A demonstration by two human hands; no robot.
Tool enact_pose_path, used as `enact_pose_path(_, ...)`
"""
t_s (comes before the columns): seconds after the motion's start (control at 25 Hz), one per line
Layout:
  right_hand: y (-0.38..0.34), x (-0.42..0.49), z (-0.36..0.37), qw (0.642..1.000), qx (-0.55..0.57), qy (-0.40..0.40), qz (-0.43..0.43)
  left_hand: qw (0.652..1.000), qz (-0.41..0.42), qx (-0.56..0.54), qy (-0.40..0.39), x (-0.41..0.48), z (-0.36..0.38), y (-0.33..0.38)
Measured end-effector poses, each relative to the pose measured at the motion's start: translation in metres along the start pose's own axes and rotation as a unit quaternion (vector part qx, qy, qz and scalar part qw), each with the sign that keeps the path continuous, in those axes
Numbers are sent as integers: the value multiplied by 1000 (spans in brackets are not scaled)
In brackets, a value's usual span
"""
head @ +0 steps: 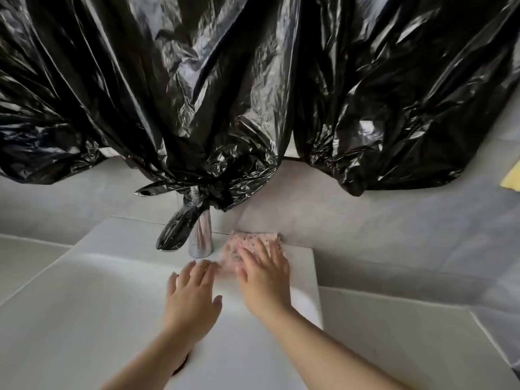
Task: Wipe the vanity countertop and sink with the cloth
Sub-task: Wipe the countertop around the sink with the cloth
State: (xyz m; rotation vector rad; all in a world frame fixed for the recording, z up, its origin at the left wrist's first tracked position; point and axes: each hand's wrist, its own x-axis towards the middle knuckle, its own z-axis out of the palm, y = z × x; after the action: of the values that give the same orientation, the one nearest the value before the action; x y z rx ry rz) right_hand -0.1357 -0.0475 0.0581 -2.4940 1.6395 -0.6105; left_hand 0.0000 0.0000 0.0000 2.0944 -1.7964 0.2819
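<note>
Right hand (266, 273) flat, fingers spread, pressing pink cloth (253, 244) on sink (304, 266) back ledge beside faucet (201, 237). Left hand (191, 294) open, hovering (idle). Tip: keep palm pressure even, hug faucet base.

You have no text, brand, number or sign here that can be read. The small white patch (108, 152) at the edge of the black plastic (168, 94), far left of the tap (201, 235), is too blurred to make out. The cloth (253, 240) shows only speckles, not letters.
</note>
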Motion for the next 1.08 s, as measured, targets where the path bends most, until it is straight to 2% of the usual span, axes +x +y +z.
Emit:
enact_pose_path(0.04,0,9,13,999,-22,41,-18,1000,-4,-1,7,2,5,-1)
enact_pose_path(0.16,0,34,26,997,-25,-71,-3,998,0,16,62,1,16,-4)
enact_pose_path(0.28,8,47,40,994,-43,-102,14,996,4,15,84,3,16,-4)
enact_pose_path(0.44,14,29,40,996,-73,13,-43,999,-25,3,-23,0,2,6)
enact_pose_path(0.6,28,-1,17,996,-43,21,-70,988,-61,4,-138,-3,-24,26)
enact_pose_path(0.72,37,-24,-18,997,73,-20,21,991,-12,-22,-132,-12,-41,60)
enact_pose_path(0.8,60,-41,-35,978,174,-43,105,992,11,-68,-104,-24,-53,95)
enact_pose_path(0.92,112,-73,-57,948,269,-1,170,992,38,-108,-58,-42,-57,154)
enact_pose_path(1.0,157,-96,-69,943,260,27,206,984,126,-121,-44,-52,-54,196)
enact_pose_path(1.08,202,-123,-82,950,192,27,244,967,213,-118,-74,-66,-42,233)
